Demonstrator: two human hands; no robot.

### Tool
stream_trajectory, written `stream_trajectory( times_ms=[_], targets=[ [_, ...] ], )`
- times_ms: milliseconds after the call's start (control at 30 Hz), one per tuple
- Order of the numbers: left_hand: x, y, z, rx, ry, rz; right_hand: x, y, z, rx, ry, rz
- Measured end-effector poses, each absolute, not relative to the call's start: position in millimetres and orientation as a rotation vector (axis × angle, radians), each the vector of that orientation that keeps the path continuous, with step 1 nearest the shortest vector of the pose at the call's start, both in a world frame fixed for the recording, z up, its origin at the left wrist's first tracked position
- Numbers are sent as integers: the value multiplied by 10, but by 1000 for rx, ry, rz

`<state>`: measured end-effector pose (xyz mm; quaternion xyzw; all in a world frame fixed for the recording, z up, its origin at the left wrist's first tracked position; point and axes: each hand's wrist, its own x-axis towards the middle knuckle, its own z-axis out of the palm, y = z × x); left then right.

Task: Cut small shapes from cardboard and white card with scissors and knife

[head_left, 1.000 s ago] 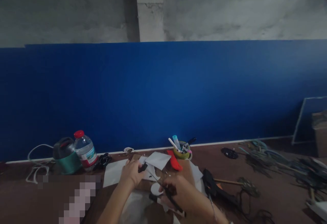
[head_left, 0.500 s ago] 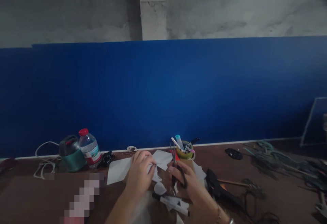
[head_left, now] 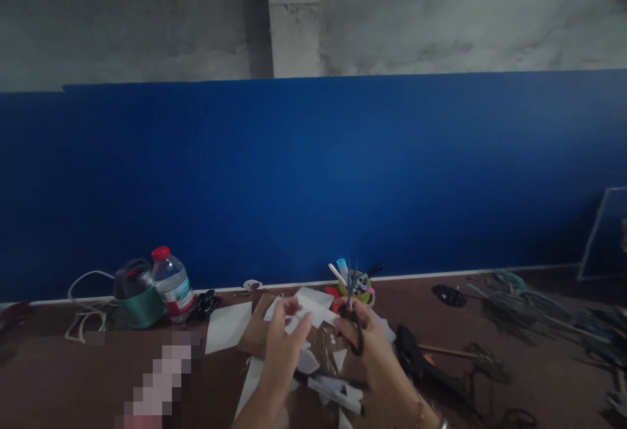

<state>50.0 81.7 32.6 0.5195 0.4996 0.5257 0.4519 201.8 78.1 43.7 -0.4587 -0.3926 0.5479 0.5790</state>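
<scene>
My right hand (head_left: pixel 367 334) is closed around a pair of black-handled scissors (head_left: pixel 353 331), whose slightly parted blades point upward and away from me. A white strip of paper (head_left: pixel 323 315) reaches up to its fingertips; whether they pinch it I cannot tell. My left hand (head_left: pixel 287 341) is curled loosely with thumb and fingers apart, over white paper and a brown cardboard piece (head_left: pixel 252 336). Below the hands lie a white paper cutout (head_left: pixel 307 362), small scraps (head_left: pixel 339 358) and a marker pen (head_left: pixel 337 393).
A cup of pens (head_left: pixel 360 295) stands behind my right hand. Leftward are a water bottle (head_left: pixel 174 288), a green container (head_left: pixel 140 308) and a white cable (head_left: pixel 88 315). A black glue gun (head_left: pixel 424 364) and tangled cords (head_left: pixel 519 305) lie right. A blue wall panel (head_left: pixel 313 174) rises behind.
My left hand has turned and its fingers have spread from a closer grip, uncovering cardboard and paper. My right hand has shifted slightly right with the scissors, and a white strip now shows beside it.
</scene>
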Motion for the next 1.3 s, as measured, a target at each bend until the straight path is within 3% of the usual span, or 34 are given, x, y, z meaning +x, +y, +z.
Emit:
stream_trajectory(
  times_ms=[167,433,767,1000,1300],
  targets=[
    [694,800,331,889,970,1172,2020,798,399,-1027,-1017,1273],
    [650,883,426,575,985,1469,2062,794,467,-1120,-998,1248],
    [407,853,613,1195,1121,1205,2108,795,464,-1095,-1337,1270],
    [298,911,580,1352,1095,1120,2107,732,600,-1108,-1480,1410],
    [288,914,565,1328,1087,1102,2115,720,642,-1221,-1541,1348]
  ],
)
